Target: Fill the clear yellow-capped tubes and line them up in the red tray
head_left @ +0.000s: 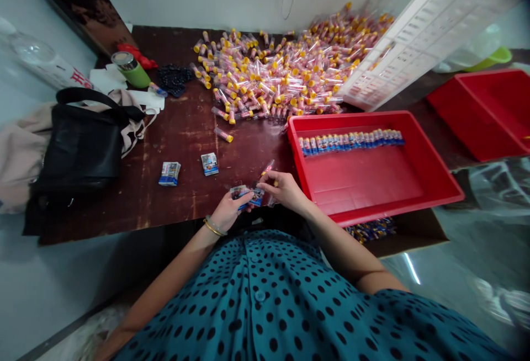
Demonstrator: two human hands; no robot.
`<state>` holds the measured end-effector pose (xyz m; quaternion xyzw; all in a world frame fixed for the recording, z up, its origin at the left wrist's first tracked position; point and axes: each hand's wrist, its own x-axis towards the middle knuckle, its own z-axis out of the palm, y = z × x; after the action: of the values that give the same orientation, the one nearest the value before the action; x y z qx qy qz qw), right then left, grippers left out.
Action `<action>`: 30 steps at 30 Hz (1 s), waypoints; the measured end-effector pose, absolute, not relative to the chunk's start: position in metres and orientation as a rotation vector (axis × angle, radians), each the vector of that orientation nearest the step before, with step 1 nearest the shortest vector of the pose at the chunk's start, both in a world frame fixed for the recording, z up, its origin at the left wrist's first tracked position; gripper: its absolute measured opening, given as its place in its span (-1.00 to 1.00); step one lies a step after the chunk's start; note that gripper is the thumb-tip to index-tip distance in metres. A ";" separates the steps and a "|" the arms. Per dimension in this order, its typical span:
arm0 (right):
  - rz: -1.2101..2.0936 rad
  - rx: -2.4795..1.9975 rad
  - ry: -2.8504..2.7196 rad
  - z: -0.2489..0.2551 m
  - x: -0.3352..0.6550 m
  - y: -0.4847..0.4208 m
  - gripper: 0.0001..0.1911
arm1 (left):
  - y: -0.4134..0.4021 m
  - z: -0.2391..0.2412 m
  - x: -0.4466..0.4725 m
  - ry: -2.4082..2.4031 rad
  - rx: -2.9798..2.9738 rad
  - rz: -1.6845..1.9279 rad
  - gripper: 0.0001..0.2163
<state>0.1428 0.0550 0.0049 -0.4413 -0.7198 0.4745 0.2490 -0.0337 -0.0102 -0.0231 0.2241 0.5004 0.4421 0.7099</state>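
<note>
My left hand [227, 211] is closed around a few blue printed plastic labels [257, 197] at the table's front edge. With thumb and finger together, my right hand [286, 191] pinches at the upper edge of these labels. A clear tube [269, 166] lies just beyond my right fingers, partly covered by them. Two small stacks of similar blue and white labels, one stack [169, 174] farther left and another stack [210, 164] nearer, rest on the dark table. A single yellow-capped tube [223, 134] lies beyond them.
A big pile of yellow-capped tubes [273, 82] covers the back of the table. Right of me, a red tray [439, 176] holds a row of labelled tubes [351, 141]. A white plastic basket [393, 46] leans behind it. A black bag [83, 146] and green flask [134, 71] stand left.
</note>
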 end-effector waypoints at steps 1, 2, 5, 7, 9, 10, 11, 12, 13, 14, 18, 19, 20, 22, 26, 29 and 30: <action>1.309 -1.206 -1.948 0.003 0.143 0.055 -0.77 | -0.010 -0.024 -0.034 1.114 0.504 0.978 -0.68; 1.334 -1.213 -1.931 0.002 0.142 0.055 -0.76 | -0.010 -0.024 -0.035 1.113 0.522 0.962 -0.68; 1.486 -1.244 -1.791 0.000 0.139 0.055 -0.72 | -0.010 -0.024 -0.037 1.111 0.580 0.914 -0.69; 1.660 -1.227 -1.587 0.001 0.140 0.056 -0.69 | -0.010 -0.024 -0.039 1.121 0.579 0.922 -0.71; 1.844 -1.133 -1.363 0.005 0.146 0.058 -0.72 | -0.011 -0.025 -0.041 1.135 0.553 0.954 -0.73; 1.917 -1.069 -1.275 0.008 0.150 0.060 -0.73 | -0.011 -0.025 -0.042 1.139 0.541 0.969 -0.73; 1.967 -1.010 -1.215 0.012 0.154 0.062 -0.73 | -0.011 -0.025 -0.044 1.143 0.535 0.979 -0.74; 1.993 -0.963 -1.181 0.015 0.159 0.065 -0.70 | -0.011 -0.025 -0.045 1.146 0.534 0.983 -0.74; 1.996 -0.932 -1.163 0.018 0.164 0.067 -0.67 | -0.011 -0.025 -0.047 1.152 0.539 0.986 -0.73; 1.981 -0.918 -1.157 0.021 0.167 0.069 -0.67 | -0.011 -0.025 -0.049 1.162 0.545 0.990 -0.72; 1.838 -0.938 -1.251 0.032 0.174 0.076 -0.73 | -0.008 -0.022 -0.052 1.198 0.586 0.996 -0.69; 1.794 -0.948 -1.302 0.035 0.174 0.077 -0.73 | -0.008 -0.021 -0.053 1.197 0.597 0.995 -0.69; 1.752 -0.958 -1.358 0.037 0.172 0.079 -0.73 | -0.008 -0.021 -0.053 1.191 0.608 0.990 -0.69; 1.682 -0.973 -1.460 0.040 0.169 0.080 -0.69 | -0.007 -0.020 -0.053 1.166 0.634 0.972 -0.70; 1.634 -0.974 -1.672 0.044 0.164 0.081 -0.64 | -0.009 -0.016 -0.053 1.113 0.673 0.943 -0.72; 1.626 -0.963 -1.816 0.045 0.162 0.079 -0.63 | -0.011 -0.013 -0.050 1.088 0.639 0.928 -0.72; 1.615 -0.961 -1.832 0.044 0.161 0.077 -0.62 | -0.011 -0.012 -0.048 1.078 0.637 0.917 -0.72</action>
<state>0.1612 0.0774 0.0444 -0.3539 -0.6748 0.5949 0.2560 -0.0479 -0.0113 -0.0120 0.2874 0.4865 0.4138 0.7138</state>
